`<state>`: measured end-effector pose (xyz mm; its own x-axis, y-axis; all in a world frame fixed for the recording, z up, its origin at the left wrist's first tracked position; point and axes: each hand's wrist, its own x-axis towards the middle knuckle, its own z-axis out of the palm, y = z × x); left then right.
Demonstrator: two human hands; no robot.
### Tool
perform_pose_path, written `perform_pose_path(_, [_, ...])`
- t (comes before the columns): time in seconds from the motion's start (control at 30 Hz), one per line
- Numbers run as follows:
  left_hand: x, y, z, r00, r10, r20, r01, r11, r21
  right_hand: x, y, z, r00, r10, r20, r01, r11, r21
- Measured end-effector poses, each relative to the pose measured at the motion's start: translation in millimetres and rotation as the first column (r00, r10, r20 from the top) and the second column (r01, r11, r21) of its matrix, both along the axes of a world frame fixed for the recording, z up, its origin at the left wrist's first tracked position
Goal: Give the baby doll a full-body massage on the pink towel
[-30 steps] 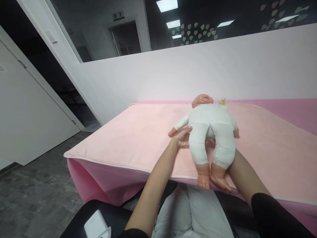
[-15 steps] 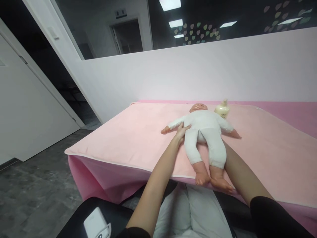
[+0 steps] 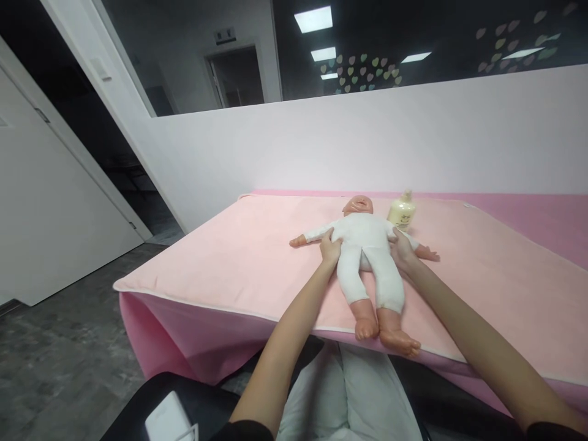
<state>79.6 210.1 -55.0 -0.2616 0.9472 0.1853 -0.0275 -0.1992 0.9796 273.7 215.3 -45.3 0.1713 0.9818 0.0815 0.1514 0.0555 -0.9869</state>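
Doll (image 3: pixel 364 230) lies flat on the pink blanket (image 3: pixel 229 263) near the yellow bottle (image 3: pixel 401 212), so laying it down looks done, but letting go is not done yet, because the left hand (image 3: pixel 329 248) and the right hand (image 3: pixel 403 252) each hold one side of its middle.

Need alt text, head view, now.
A white-bodied doll lies on a pink blanket, feet toward the viewer, with a person's left hand and right hand against its sides. A pale yellow bottle stands beyond the right hand.
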Motion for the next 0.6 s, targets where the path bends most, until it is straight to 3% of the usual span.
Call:
perform_pose_path(0.07, [-3,-9,10.8,0.984,-0.021,-0.176,0.021,1.000,0.001,0,-3,-0.4,0.994,-0.036,0.100,0.035,0.999,0.007])
perform_pose_path(0.13, [-7,-25,26.2,0.921,-0.044,-0.387,0.061,0.998,0.033,-1,-9,-0.5,0.966,-0.070,0.249,0.058,0.997,0.056])
perform_pose_path(0.2, [-11,-53,37.7,0.828,0.038,-0.559,0.084,0.978,0.192,-3,-14,0.0,0.952,-0.047,0.303,0.032,0.998,0.054])
perform_pose_path(0.27, [-12,-97,33.8,0.791,0.211,-0.574,0.047,0.915,0.402,-4,-16,0.0,0.961,-0.007,0.278,0.001,1.000,0.022])
perform_pose_path(0.3, [-12,-124,23.5,0.791,0.318,-0.523,-0.006,0.858,0.513,-4,-15,-0.4,0.964,-0.006,0.268,0.004,1.000,0.006])
perform_pose_path(0.37, [-11,-180,-14.1,0.819,0.462,-0.341,-0.050,0.649,0.759,-4,-11,-2.2,0.966,-0.039,0.256,0.045,0.999,-0.016])
perform_pose_path(0.43, [-10,-229,-67.1,0.829,0.481,-0.286,-0.048,0.570,0.820,-3,-7,-4.8,0.965,-0.073,0.251,0.085,0.996,-0.037])
perform_pose_path(0.47, [-11,-247,-95.0,0.828,0.483,-0.285,-0.057,0.579,0.814,-2,-5,-6.2,0.965,-0.084,0.247,0.097,0.995,-0.039])
perform_pose_path(0.5, [-13,-260,-121.4,0.807,0.420,-0.415,0.066,0.635,0.770,-2,-4,-7.4,0.966,-0.087,0.242,0.097,0.995,-0.029])
perform_pose_path(0.57, [-25,-270,-163.6,0.709,0.302,-0.638,0.300,0.689,0.660,-2,-4,-9.3,0.969,-0.079,0.233,0.081,0.997,0.002])
perform_pose_path(0.6, [-33,-268,-177.4,0.642,0.192,-0.742,0.356,0.783,0.510,-2,-5,-9.9,0.970,-0.076,0.229,0.074,0.997,0.018])
